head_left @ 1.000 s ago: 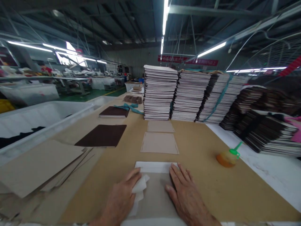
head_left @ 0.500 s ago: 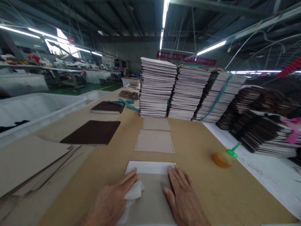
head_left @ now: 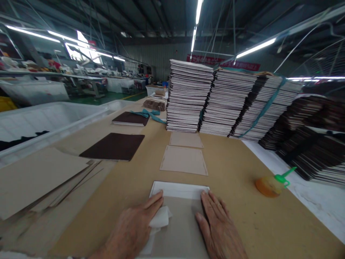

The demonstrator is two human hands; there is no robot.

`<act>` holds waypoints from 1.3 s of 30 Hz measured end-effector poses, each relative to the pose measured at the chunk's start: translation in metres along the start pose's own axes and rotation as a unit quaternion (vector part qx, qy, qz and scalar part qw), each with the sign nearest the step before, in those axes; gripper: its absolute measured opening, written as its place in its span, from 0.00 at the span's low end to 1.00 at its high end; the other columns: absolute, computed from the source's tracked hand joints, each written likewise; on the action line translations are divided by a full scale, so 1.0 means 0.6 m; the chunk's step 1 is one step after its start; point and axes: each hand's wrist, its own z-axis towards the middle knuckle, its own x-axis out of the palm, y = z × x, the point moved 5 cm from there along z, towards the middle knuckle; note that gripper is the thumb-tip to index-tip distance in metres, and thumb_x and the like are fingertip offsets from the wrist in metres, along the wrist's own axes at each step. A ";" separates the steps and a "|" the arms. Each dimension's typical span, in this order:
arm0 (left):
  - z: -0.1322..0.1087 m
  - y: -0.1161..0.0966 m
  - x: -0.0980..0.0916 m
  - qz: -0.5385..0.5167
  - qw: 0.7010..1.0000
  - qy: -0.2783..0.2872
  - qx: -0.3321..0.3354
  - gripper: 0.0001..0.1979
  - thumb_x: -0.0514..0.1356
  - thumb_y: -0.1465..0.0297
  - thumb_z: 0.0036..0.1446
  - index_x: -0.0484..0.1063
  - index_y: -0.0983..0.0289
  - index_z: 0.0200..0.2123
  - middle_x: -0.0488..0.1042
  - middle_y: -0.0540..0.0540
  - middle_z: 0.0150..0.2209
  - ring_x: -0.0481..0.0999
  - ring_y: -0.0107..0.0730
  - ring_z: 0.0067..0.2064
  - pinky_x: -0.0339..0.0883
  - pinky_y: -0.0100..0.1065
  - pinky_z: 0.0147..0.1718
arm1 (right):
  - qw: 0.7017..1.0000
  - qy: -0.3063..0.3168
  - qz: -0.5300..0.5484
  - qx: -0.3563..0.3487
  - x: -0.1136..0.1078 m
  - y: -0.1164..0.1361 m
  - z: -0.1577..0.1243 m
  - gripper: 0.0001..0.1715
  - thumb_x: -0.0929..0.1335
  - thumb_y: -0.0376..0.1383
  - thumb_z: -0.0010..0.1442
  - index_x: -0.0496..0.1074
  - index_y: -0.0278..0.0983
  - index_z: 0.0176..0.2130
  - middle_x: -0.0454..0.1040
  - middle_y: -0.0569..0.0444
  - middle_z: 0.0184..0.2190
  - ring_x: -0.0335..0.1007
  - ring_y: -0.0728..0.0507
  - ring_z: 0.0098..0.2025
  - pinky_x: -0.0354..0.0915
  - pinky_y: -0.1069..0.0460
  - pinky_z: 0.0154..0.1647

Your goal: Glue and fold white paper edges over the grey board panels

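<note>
A beige sheet (head_left: 180,226) lies over a white panel with a dark edge, whose white strip (head_left: 179,190) shows along the far side. My left hand (head_left: 132,226) rests on the sheet's left part, its fingers closed around a crumpled white cloth or tissue (head_left: 161,217), with two fingertips near the white strip. Across from it, my right hand (head_left: 219,225) lies flat on the right edge, fingers stretched out and thumb apart. Two beige pieces with marked edges, a nearer one (head_left: 184,160) and a farther one (head_left: 186,140), lie beyond the panel.
Tall stacks of white-and-dark panels (head_left: 188,97) stand at the back. A squeeze bottle of amber liquid (head_left: 269,186) with a green spout is at right. Dark brown panels (head_left: 114,146), a teal strap (head_left: 147,113), large beige sheets (head_left: 40,180) and a white bin (head_left: 54,118) are at left.
The camera view has turned slightly left, so the scene sits farther right in the picture. Both hands keep nearly the same places on the sheet, the white cloth still in the left.
</note>
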 end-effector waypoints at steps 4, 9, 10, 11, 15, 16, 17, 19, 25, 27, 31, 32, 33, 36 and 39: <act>0.001 0.005 0.006 -0.011 0.999 -0.033 0.016 0.39 0.48 0.81 0.45 0.55 0.56 0.63 0.47 0.39 0.67 0.69 0.32 0.58 0.66 0.39 0.57 | 1.000 0.005 0.010 0.005 -0.001 -0.001 0.001 0.36 0.53 0.47 0.69 0.54 0.24 0.64 0.51 0.45 0.64 0.47 0.35 0.66 0.54 0.34 0.62; 0.001 0.004 0.006 0.005 0.999 -0.030 0.017 0.42 0.49 0.82 0.42 0.55 0.56 0.63 0.48 0.40 0.67 0.72 0.36 0.55 0.67 0.43 0.55 | 1.000 0.003 0.009 0.004 -0.001 -0.002 0.003 0.35 0.53 0.46 0.69 0.53 0.25 0.64 0.51 0.46 0.64 0.47 0.36 0.66 0.54 0.34 0.63; 0.002 0.003 0.005 0.006 1.000 -0.023 0.015 0.42 0.49 0.82 0.41 0.55 0.56 0.63 0.47 0.41 0.67 0.71 0.37 0.56 0.67 0.43 0.56 | 1.000 0.001 0.008 0.004 -0.002 -0.002 0.003 0.35 0.53 0.46 0.69 0.53 0.25 0.64 0.52 0.47 0.64 0.47 0.36 0.66 0.54 0.34 0.63; 0.002 0.002 0.004 0.007 1.000 -0.017 0.014 0.43 0.49 0.83 0.41 0.54 0.57 0.63 0.47 0.41 0.67 0.71 0.37 0.56 0.67 0.43 0.56 | 1.000 -0.001 0.007 0.006 -0.002 -0.002 0.003 0.35 0.52 0.46 0.69 0.53 0.25 0.64 0.52 0.47 0.64 0.48 0.36 0.66 0.54 0.34 0.63; 0.005 -0.002 0.001 0.006 0.999 -0.026 0.022 0.41 0.48 0.83 0.42 0.55 0.58 0.63 0.49 0.41 0.67 0.69 0.34 0.57 0.66 0.41 0.57 | 1.000 0.006 0.016 0.011 -0.004 -0.002 0.002 0.35 0.52 0.47 0.69 0.54 0.24 0.64 0.52 0.46 0.64 0.47 0.36 0.66 0.53 0.34 0.63; 0.005 -0.002 0.001 0.005 0.999 -0.031 0.025 0.41 0.48 0.83 0.42 0.56 0.58 0.63 0.49 0.41 0.67 0.69 0.34 0.57 0.66 0.41 0.57 | 1.000 0.009 0.019 0.012 -0.005 -0.001 0.001 0.35 0.52 0.46 0.69 0.54 0.24 0.64 0.51 0.46 0.64 0.47 0.36 0.66 0.53 0.34 0.63; 0.005 -0.002 0.001 0.004 0.999 -0.034 0.028 0.41 0.48 0.83 0.42 0.56 0.58 0.63 0.49 0.41 0.67 0.69 0.34 0.57 0.66 0.41 0.57 | 1.000 0.010 0.021 0.012 -0.005 -0.001 0.001 0.35 0.52 0.46 0.69 0.54 0.24 0.64 0.52 0.46 0.64 0.47 0.36 0.66 0.53 0.34 0.63; 0.004 -0.001 0.002 0.004 0.999 -0.030 0.024 0.41 0.48 0.83 0.42 0.56 0.57 0.63 0.49 0.41 0.67 0.71 0.35 0.56 0.66 0.42 0.57 | 1.000 0.008 0.023 0.014 -0.006 -0.001 0.002 0.35 0.52 0.46 0.68 0.54 0.24 0.63 0.52 0.46 0.64 0.48 0.35 0.66 0.53 0.34 0.63; 0.000 -0.002 -0.003 0.000 0.999 -0.045 0.030 0.42 0.48 0.82 0.40 0.57 0.57 0.62 0.50 0.40 0.66 0.71 0.32 0.56 0.67 0.40 0.56 | 1.000 0.001 0.020 0.019 -0.006 -0.002 0.003 0.35 0.52 0.46 0.69 0.54 0.25 0.64 0.52 0.46 0.64 0.48 0.36 0.66 0.53 0.34 0.63; 0.001 -0.002 -0.005 -0.005 0.998 -0.045 0.032 0.42 0.48 0.82 0.40 0.56 0.57 0.63 0.50 0.40 0.66 0.71 0.33 0.56 0.67 0.40 0.56 | 1.000 0.003 0.020 0.021 -0.006 -0.003 0.003 0.35 0.51 0.46 0.69 0.54 0.24 0.64 0.51 0.46 0.64 0.48 0.36 0.66 0.53 0.34 0.63; 0.003 -0.003 -0.004 -0.013 0.999 -0.018 0.029 0.41 0.47 0.83 0.42 0.56 0.58 0.63 0.49 0.41 0.66 0.69 0.34 0.57 0.66 0.40 0.57 | 1.000 -0.002 0.022 0.012 -0.003 -0.003 0.001 0.35 0.51 0.45 0.69 0.55 0.24 0.64 0.53 0.44 0.64 0.49 0.36 0.65 0.54 0.34 0.63; 0.002 -0.003 -0.005 -0.016 0.999 -0.017 0.024 0.41 0.48 0.83 0.42 0.57 0.57 0.62 0.49 0.41 0.66 0.69 0.34 0.57 0.66 0.40 0.57 | 1.000 -0.006 0.023 0.008 -0.001 -0.004 0.001 0.35 0.51 0.46 0.69 0.55 0.24 0.63 0.53 0.44 0.64 0.50 0.35 0.65 0.54 0.34 0.62; 0.002 -0.003 -0.006 -0.020 0.999 -0.020 0.023 0.41 0.48 0.83 0.42 0.57 0.57 0.62 0.50 0.41 0.66 0.69 0.34 0.57 0.65 0.40 0.57 | 1.000 -0.010 0.025 0.003 0.000 -0.004 0.001 0.35 0.51 0.46 0.69 0.56 0.24 0.63 0.53 0.43 0.64 0.51 0.35 0.65 0.54 0.33 0.62; -0.003 -0.005 -0.012 -0.039 0.998 -0.038 0.030 0.41 0.48 0.82 0.41 0.59 0.56 0.61 0.52 0.41 0.66 0.70 0.33 0.56 0.66 0.38 0.57 | 0.999 -0.010 0.038 -0.007 0.003 -0.007 0.002 0.37 0.50 0.47 0.68 0.57 0.23 0.63 0.54 0.41 0.63 0.52 0.34 0.64 0.54 0.31 0.62; -0.008 -0.007 -0.015 -0.059 0.996 -0.046 0.039 0.40 0.49 0.82 0.41 0.60 0.55 0.60 0.54 0.40 0.65 0.69 0.32 0.57 0.65 0.37 0.57 | 0.999 0.013 0.041 -0.003 0.007 -0.009 0.005 0.38 0.50 0.49 0.67 0.57 0.24 0.63 0.54 0.42 0.63 0.51 0.33 0.64 0.52 0.30 0.62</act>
